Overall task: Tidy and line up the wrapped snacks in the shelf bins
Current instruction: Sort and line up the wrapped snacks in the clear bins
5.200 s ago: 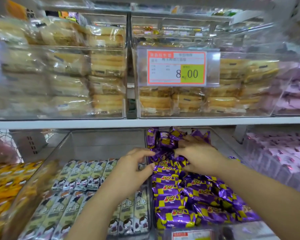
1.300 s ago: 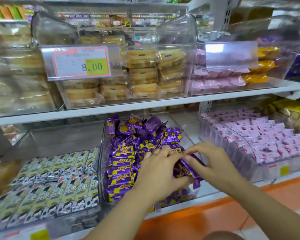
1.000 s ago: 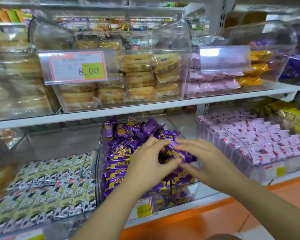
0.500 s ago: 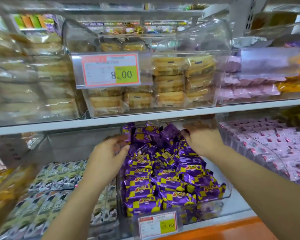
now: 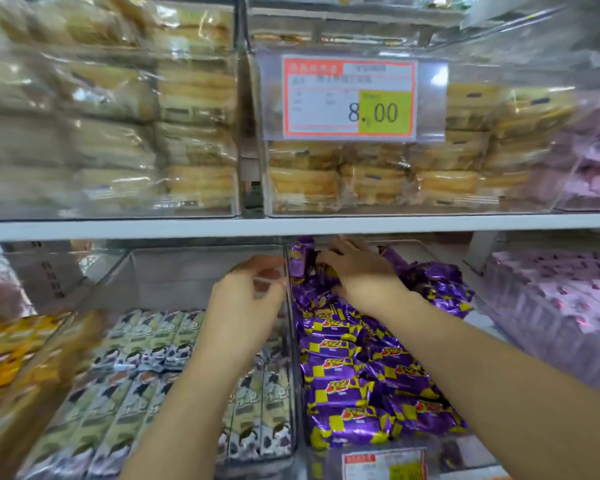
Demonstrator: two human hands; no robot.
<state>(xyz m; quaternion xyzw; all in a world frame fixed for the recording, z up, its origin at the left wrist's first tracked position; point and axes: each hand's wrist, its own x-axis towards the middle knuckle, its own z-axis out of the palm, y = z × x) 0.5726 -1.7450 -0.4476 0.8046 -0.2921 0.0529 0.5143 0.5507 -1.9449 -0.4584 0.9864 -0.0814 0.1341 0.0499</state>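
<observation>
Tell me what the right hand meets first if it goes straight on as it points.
Probably the purple snacks heaped at the back; the right hand seems nearly touching them, though depth is unclear.

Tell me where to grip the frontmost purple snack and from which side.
Pinch the purple snack across its middle, by the front and back long edges, coming straight down from above. It lies flat and crosswise at the front of the bin, whose clear walls block the sides.
</observation>
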